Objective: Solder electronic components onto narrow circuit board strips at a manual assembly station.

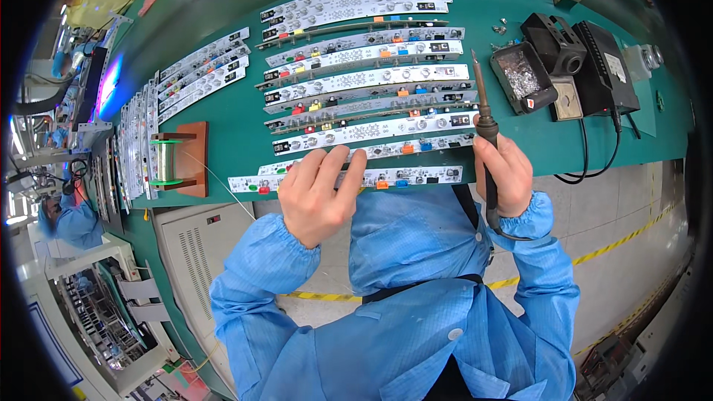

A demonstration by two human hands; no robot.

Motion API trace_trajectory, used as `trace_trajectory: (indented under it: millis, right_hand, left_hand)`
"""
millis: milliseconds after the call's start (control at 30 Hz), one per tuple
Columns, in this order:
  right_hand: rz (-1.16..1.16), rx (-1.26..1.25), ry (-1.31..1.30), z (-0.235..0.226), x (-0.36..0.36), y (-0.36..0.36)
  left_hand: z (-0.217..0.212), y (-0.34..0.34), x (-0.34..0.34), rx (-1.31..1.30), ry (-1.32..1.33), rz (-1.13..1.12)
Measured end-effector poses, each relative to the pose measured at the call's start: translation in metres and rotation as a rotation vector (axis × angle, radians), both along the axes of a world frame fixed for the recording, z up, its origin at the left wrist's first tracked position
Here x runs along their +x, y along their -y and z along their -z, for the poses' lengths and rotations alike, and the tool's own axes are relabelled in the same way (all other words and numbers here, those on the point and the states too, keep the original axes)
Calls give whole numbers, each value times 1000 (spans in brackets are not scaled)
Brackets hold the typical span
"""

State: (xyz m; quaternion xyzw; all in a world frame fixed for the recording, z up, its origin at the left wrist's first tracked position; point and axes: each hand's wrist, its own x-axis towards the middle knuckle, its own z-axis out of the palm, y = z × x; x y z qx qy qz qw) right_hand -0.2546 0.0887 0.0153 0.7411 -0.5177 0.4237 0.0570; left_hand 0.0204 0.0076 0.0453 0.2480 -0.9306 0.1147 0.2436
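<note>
1. You are looking down at a green workbench (238,126). Places below are given relative to the nearest white circuit board strip (416,176), which lies along the bench's front edge just ahead of your chest.
2. Your left hand (319,193) rests palm down on the left part of that strip, fingers spread flat across it and reaching the next strip behind it. It presses rather than pinches; nothing is enclosed in it.
3. Your right hand (506,174) is at the strip's right end, closed in a fist round the handle of a soldering iron (483,115). The iron stands nearly upright, its tip pointing away from you, above the farther rows.
4. The strip's long axis runs left to right, crossing the iron's axis almost squarely. The strip lies below and left of the iron's tip, and the right hand is the nearer one to its free right end.
5. Behind the strip, more populated strips (364,78) lie in parallel rows.
6. Behind and right of it stands a black soldering station (605,67) with an iron holder (553,44) and a tray of solder scraps (520,74).
7. To its left, a spool of solder wire (167,161) sits on a wooden stand.
</note>
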Motion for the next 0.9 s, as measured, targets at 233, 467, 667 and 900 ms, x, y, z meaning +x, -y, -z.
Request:
trace_trajectory:
  millis: [233, 467, 667, 900]
  right_hand:
    - [-73, 16, -22, 6, -1, 1]
    - [-119, 267, 599, -1, 4, -29]
    - [-152, 333, 957, -2, 23, -45]
    - [15, 364, 1084, -1, 9, -46]
  left_hand:
    - [-2, -16, -3, 165, -87, -98]
    - [-10, -23, -13, 382, -162, -132]
    - [-11, -28, -27, 392, -162, -70]
    - [-14, -29, 0, 276, -73, -120]
